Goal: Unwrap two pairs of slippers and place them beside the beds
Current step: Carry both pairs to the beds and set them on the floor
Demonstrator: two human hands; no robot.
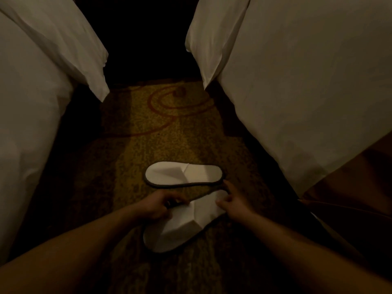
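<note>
Two white slippers with dark edging are in the aisle between two beds. The far slipper (184,174) lies flat on the carpet, toe to the left. The near slipper (182,225) is tilted, held by both hands. My left hand (158,205) pinches its upper near the middle. My right hand (234,203) grips its heel end at the right. No wrapping shows in the dim light.
The left bed (27,115) and the right bed (301,98) hang white linen down both sides of the patterned carpet (169,128). A brown bed runner (356,187) covers the right bed's near corner. The far end is dark.
</note>
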